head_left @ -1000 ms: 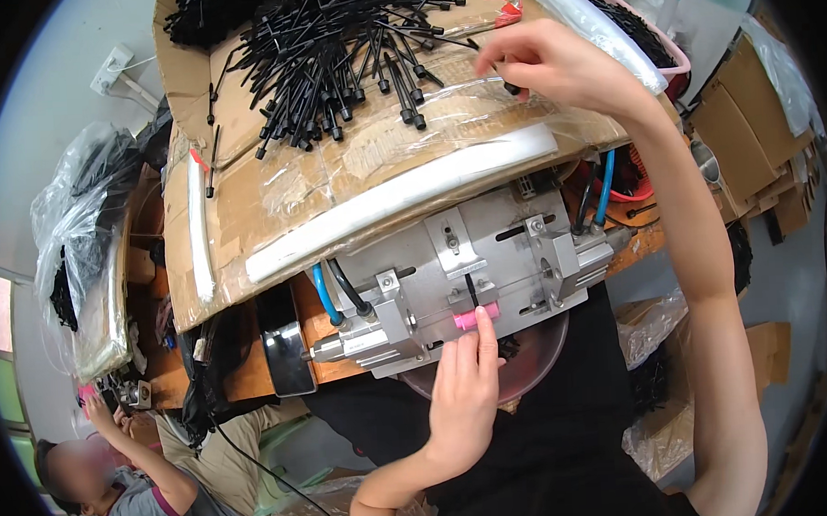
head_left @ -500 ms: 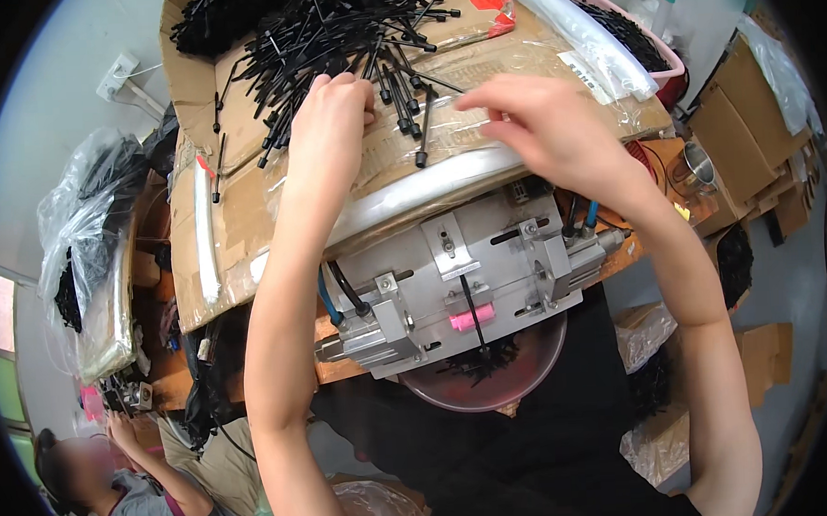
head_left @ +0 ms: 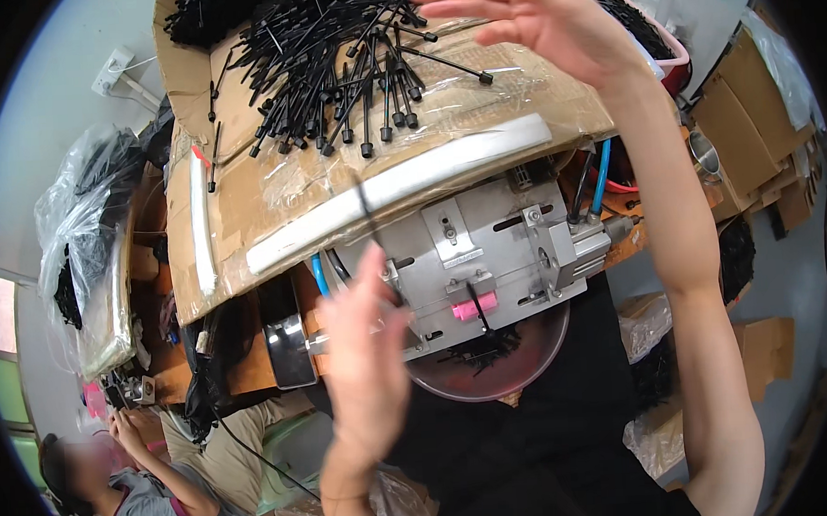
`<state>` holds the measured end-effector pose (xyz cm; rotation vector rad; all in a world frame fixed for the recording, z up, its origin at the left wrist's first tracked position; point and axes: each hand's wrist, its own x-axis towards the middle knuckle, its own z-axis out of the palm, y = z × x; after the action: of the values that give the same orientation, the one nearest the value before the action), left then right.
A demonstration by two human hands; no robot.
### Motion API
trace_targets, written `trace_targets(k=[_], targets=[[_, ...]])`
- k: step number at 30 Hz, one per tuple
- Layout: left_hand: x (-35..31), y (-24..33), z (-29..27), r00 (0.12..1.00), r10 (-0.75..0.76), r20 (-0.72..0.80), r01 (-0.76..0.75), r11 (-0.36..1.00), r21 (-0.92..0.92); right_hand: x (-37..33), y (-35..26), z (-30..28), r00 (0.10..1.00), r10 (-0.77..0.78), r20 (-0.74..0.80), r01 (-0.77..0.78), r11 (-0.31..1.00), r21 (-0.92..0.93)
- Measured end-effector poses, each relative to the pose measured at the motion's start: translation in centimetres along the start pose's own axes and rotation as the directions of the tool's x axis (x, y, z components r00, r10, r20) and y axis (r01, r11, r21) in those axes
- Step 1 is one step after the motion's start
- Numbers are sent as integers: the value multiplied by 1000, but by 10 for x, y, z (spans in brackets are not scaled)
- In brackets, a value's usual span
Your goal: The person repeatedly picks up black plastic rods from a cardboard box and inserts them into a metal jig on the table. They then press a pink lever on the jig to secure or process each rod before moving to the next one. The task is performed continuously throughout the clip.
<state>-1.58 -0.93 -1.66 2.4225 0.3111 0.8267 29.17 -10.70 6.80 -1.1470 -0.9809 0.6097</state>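
My left hand (head_left: 367,352), smeared by motion, is over the left end of a metal fixture (head_left: 514,226). A thin black rod (head_left: 365,205) sticks up from its fingertips, blurred, pinched there. My right hand (head_left: 551,21) hovers over the far right of the cardboard, fingers stretched out and holding nothing. Left of it spreads a heap of black rods with knobbed ends (head_left: 331,68). At the fixture's middle, another black rod (head_left: 479,309) lies across a pink piece (head_left: 472,307). My left hand hides the fixture's left cylinder.
White foam strips (head_left: 410,189) edge the cardboard sheet (head_left: 508,88). Below the fixture a round bowl (head_left: 538,372) holds black pieces. A pink basket (head_left: 672,48) stands far right, a phone-like dark slab (head_left: 288,342) lies left. Another person (head_left: 165,490) works at lower left.
My left hand has come from the heap toward me with a black rod. The right hand has moved up and away, its fingers spreading. Rods at the heap's front edge have shifted.
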Motion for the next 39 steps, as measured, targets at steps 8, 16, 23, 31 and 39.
trace_targets(k=[8, 16, 23, 31, 39], targets=[[-78, 27, 70, 959, 9, 285, -93, 954, 284, -72, -18, 16, 945, -246, -217, 226, 968, -114], [-76, 19, 71, 952, -17, 305, -93, 935, 343, -158, 12, 63, 941, -273, -201, 147, 862, -484], [54, 1, 31, 988, 141, 63, -153, 960, 237, -236, 102, 128, 966, -259, -16, 149, 607, -781], [147, -36, 25, 969, 169, 179, -200, 964, 173, -229, 126, 141, 984, -178, 13, 122, 621, -774], [3, 21, 18, 986, 112, 126, -139, 961, 237, -151, 62, 90, 916, -398, 54, 189, 308, -933]])
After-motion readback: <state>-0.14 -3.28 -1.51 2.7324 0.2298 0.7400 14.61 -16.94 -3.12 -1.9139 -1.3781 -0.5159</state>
